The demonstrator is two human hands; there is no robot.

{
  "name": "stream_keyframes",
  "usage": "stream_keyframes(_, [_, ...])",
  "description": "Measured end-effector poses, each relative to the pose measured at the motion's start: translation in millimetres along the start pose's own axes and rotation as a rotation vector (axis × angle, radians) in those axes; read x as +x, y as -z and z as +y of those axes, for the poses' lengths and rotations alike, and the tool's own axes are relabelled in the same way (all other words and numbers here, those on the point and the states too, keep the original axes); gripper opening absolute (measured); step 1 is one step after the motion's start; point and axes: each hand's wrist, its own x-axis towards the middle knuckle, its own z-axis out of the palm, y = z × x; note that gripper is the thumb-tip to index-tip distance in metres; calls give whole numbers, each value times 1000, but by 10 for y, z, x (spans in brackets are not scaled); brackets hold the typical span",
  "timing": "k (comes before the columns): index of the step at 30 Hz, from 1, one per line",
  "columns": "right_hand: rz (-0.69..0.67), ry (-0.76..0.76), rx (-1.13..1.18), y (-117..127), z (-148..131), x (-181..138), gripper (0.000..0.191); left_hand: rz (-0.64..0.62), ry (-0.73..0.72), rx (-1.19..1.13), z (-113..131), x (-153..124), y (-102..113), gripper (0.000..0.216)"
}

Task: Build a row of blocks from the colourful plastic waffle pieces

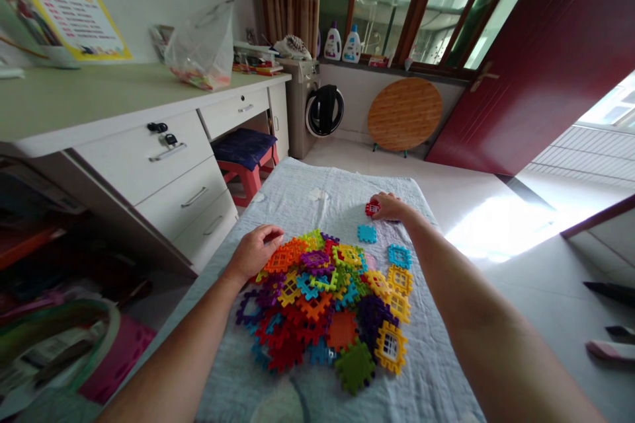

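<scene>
My right hand (390,206) reaches to the far right part of the cloth-covered table (317,188). Its fingers are closed on a red interlocking plastic block (372,209) with a white window-like grid. A flat light-blue block (367,233) lies on the cloth just nearer than that hand. My left hand (255,251) is at the left edge of a heap of colourful blocks (312,284), its fingers loosely curved and no block visible in them. Orange blocks (285,256) are nearest to it. Along the heap's right side lie a blue frame block (399,256) and several yellow ones (391,347).
A white desk (149,102) with drawers stands at the left, bearing a plastic bag (203,46). Beyond are a red stool (245,175), a washing machine (300,106) with its door open, and a round wooden tabletop (404,112). A dark red door (530,59) is at the right.
</scene>
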Motion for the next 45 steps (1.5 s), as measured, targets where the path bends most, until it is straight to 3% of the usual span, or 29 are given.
stream_keyframes(5, [55, 4, 69, 64, 135, -19, 60, -3, 8, 1, -5, -3, 4, 26])
stream_keyframes(8, [134, -20, 133, 133, 320, -46, 53, -6, 8, 9, -4, -4, 5, 26])
stream_keyframes(13, [60, -87, 54, 136, 502, -172, 54, 8, -4, 30, -2, 2, 4, 26])
stream_keyframes(22, [-85, -86, -91, 62, 410, -272, 58, 22, -8, 25, 18, -2, 8, 25])
stream_keyframes(35, [-119, -58, -179, 194, 303, -304, 56, 9, -3, 20, 33, -3, 11, 26])
stream_keyframes(45, [-88, -65, -150, 124, 348, -249, 54, 10, -5, 18, 25, -3, 10, 26])
